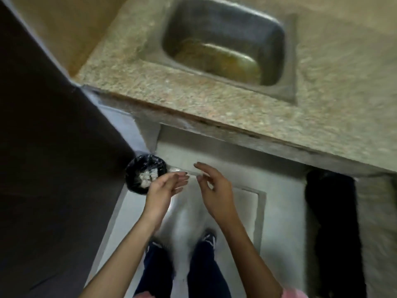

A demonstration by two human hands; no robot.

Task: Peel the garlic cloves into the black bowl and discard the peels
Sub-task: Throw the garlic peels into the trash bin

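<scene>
A small round black bin (133,171) with a shiny liner stands on the floor against the cabinet's foot. A heap of white garlic peels (148,177) lies inside it. My left hand (167,188) hovers just right of the bin's rim, palm turned inward and fingers spread. My right hand (213,187) is close beside it, fingers loosely apart. I see nothing held in either hand, though the frame is blurred. No black bowl or garlic cloves are in view.
A speckled granite counter (193,97) runs across the top, with a steel sink (277,39) holding something yellowish. A dark panel (43,147) fills the left. A dark gap (330,211) opens under the counter at right. My feet stand on the pale floor (279,211).
</scene>
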